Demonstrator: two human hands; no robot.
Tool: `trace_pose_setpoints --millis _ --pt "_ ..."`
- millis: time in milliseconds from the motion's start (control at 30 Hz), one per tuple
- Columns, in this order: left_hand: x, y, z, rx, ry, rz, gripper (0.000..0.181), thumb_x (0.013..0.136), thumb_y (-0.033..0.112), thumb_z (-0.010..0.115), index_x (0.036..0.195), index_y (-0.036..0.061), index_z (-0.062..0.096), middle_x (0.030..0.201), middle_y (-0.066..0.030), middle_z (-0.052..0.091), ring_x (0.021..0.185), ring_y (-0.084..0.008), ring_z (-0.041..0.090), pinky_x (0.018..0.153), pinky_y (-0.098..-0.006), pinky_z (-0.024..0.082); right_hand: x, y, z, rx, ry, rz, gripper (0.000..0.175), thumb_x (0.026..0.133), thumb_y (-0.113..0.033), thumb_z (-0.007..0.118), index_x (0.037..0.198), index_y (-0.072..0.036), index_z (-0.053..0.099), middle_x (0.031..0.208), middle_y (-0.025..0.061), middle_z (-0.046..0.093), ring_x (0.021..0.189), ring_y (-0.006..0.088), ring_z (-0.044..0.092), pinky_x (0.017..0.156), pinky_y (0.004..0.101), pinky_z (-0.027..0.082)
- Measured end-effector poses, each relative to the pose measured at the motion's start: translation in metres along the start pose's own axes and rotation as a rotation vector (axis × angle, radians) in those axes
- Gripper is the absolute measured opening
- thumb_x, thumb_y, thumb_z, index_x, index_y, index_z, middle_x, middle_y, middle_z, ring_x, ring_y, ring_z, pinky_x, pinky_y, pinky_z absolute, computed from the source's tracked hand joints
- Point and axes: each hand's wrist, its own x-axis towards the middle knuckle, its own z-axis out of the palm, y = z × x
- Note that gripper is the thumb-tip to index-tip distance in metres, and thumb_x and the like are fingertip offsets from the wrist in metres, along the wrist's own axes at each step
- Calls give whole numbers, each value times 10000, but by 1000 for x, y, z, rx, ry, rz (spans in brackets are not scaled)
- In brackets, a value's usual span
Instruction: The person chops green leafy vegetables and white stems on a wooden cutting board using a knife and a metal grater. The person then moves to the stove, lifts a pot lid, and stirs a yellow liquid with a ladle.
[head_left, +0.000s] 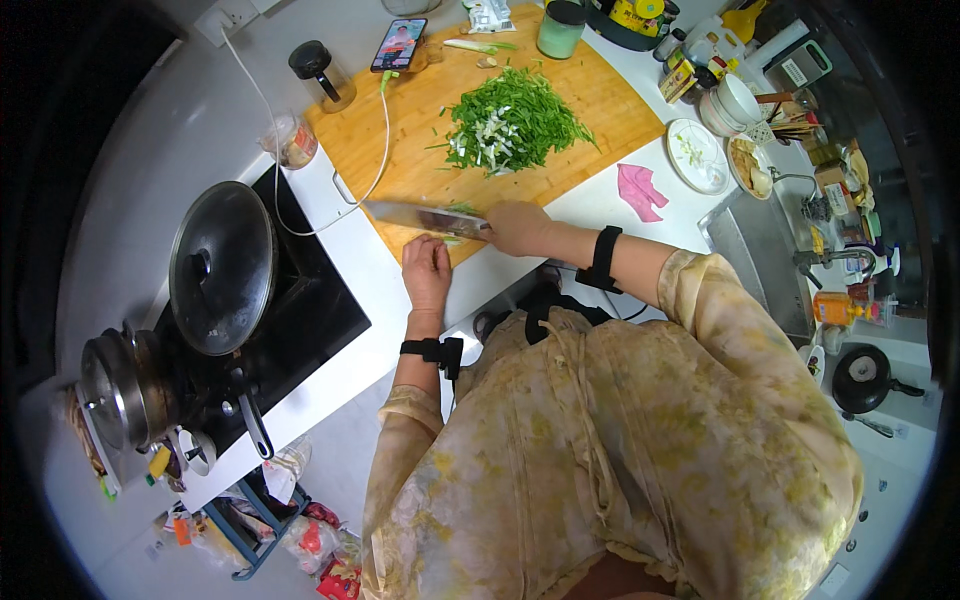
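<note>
My right hand (517, 229) grips the handle of a broad kitchen knife (427, 217), whose blade points left across the near part of a wooden cutting board (615, 97). Just below the blade, my left hand (426, 266) rests at the board's near edge with its fingers curled; whether it holds anything is not visible. Bits of green scallion (461, 208) lie beside the blade, partly hidden by it. Farther up the board is a large heap of chopped green scallions (517, 120) with white pieces on its near side.
A phone (399, 45) with a white charging cable (386, 135) stands at the board's far left; the cable crosses the board near the knife tip. A lidded pan (223, 268) sits on the black cooktop (322, 322) at left. A pink cloth (640, 193), a plate (697, 156) and a sink (757, 262) are at right.
</note>
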Motion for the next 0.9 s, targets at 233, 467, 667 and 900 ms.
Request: trace_pose_setpoints --millis 233,467,667,900 --pt "12 25 -10 -45 99 -101 176 850 90 660 1003 21 608 950 -144 601 964 -352 568 875 -418 460 -15 10 -12 213 57 31 416 931 -365 587 897 35 694 779 189 686 760 347 690 700 447 535" --pt "46 20 0 89 68 -204 108 881 118 627 894 19 585 870 -132 579 845 -319 566 786 -421 457 -28 23 -22 604 -16 93 412 934 -301 605 750 66 639 525 125 578 424 236 585 444 372 477" --pt "54 11 -5 102 35 -160 116 869 154 652 883 42 626 887 -128 610 879 -327 579 791 -432 469 -36 38 -24 771 -34 111 390 931 -284 607 751 61 634 529 120 576 408 217 562 414 359 448" --pt "38 -2 -28 6 -10 -216 190 891 131 648 1027 -2 643 1031 -164 615 958 -321 607 886 -399 489 -59 67 -16 695 95 114 408 935 -299 613 734 56 630 468 82 524 376 186 520 414 337 428"
